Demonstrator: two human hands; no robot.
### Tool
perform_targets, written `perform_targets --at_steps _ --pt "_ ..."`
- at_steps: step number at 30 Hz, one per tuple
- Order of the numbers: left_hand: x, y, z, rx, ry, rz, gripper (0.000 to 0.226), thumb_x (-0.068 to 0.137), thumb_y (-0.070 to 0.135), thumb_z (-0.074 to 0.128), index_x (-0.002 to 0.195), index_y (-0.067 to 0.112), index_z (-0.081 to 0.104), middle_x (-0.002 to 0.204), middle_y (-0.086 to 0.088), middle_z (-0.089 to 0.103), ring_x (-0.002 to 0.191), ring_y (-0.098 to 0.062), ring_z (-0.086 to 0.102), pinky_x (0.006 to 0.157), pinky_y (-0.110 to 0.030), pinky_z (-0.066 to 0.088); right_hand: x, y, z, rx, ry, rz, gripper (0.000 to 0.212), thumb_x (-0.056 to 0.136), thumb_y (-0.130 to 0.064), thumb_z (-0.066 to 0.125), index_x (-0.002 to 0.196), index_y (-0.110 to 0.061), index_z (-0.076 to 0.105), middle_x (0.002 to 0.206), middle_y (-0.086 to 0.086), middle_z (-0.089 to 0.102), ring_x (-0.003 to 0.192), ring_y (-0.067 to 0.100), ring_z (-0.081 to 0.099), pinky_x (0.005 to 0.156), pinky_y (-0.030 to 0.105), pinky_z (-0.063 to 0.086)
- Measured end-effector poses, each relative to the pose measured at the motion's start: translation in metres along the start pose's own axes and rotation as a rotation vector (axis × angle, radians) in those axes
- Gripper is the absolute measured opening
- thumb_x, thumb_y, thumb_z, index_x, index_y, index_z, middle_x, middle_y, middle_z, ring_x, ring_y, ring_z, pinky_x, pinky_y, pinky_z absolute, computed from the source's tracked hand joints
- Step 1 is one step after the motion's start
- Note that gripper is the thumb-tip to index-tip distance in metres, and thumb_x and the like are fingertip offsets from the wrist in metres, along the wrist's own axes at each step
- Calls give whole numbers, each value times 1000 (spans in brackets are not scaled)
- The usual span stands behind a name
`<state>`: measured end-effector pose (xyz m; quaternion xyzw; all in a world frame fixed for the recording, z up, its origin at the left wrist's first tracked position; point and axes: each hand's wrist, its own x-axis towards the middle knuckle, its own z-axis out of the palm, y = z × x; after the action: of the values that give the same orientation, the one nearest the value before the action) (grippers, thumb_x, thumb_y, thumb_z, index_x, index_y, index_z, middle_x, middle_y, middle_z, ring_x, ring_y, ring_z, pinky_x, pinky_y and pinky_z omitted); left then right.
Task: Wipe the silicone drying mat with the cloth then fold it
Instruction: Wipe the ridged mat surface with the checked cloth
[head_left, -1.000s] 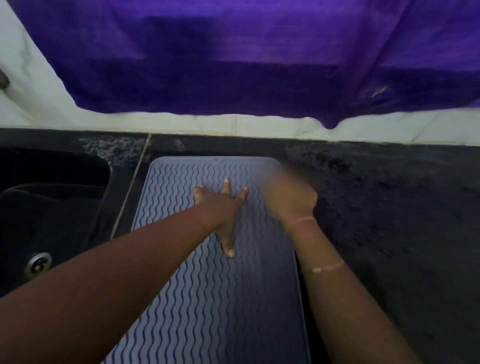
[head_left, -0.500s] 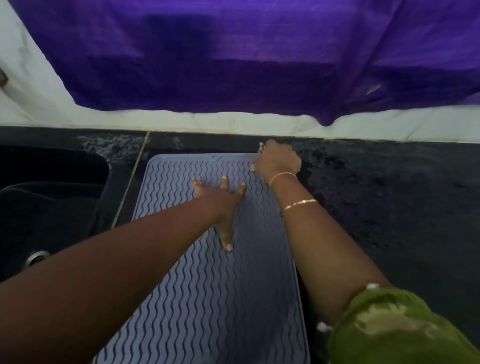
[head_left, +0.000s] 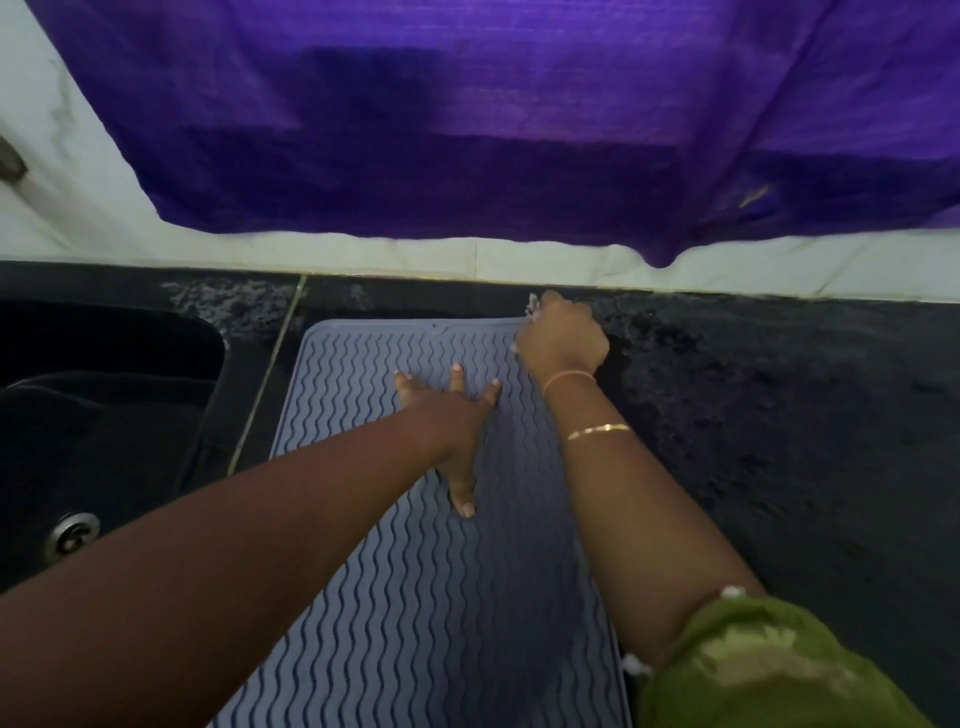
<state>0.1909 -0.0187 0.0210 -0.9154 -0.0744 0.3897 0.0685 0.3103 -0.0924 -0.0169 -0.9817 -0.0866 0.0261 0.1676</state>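
A grey-blue silicone drying mat (head_left: 431, 597) with wavy ridges lies flat on the black counter, running from the near edge to the back wall. My left hand (head_left: 452, 415) presses flat on the mat's far half with its fingers spread. My right hand (head_left: 563, 338) is at the mat's far right corner, its fingers closed around a small pale cloth (head_left: 533, 304). Only a scrap of the cloth shows above the knuckles.
A black sink (head_left: 104, 415) with a metal drain (head_left: 72, 535) lies left of the mat. Speckled black counter (head_left: 779, 441) stretches to the right. A purple cloth (head_left: 493, 119) hangs over the white wall behind.
My right hand has slid from the mat's right side up to its far right corner. The left hand has stayed pressed in the same spot.
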Motion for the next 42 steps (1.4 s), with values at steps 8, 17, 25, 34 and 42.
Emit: perform_targets --at_steps 8,17,25,34,42 --pt "0 1 1 -26 -4 8 144 58 57 81 144 26 -29 153 -15 -29 143 -42 -9 111 -67 1 -81 32 -5 45 7 -97 32 92 -38 48 117 -18 48 107 17 54 86 32 58 59 30 38" --pt "5 -1 5 -53 0 18 145 56 56 83 143 27 -30 152 -14 -31 141 -50 -8 110 -68 -1 -187 60 -4 48 110 -21 26 83 -35 62 104 -20 58 88 11 57 66 27 59 48 24 34" --pt "6 -1 4 -21 8 9 147 53 62 81 143 29 -30 154 -14 -27 144 -40 -10 107 -70 -4 -41 14 6 22 84 -31 38 91 -35 49 122 -15 47 118 20 50 97 37 57 64 34 38" --pt "5 -2 8 -68 45 16 143 55 59 81 144 30 -27 155 -11 -26 142 -48 -4 105 -73 -4 -223 68 -11 -5 62 -102 28 81 -31 61 107 -21 55 90 9 54 69 26 58 50 26 34" --pt "-7 -3 22 -267 104 2 123 63 46 83 149 40 -4 159 2 -16 143 -45 -5 108 -70 0 -213 69 -8 22 153 -66 26 85 -39 59 100 -17 59 89 11 57 69 30 59 50 27 40"
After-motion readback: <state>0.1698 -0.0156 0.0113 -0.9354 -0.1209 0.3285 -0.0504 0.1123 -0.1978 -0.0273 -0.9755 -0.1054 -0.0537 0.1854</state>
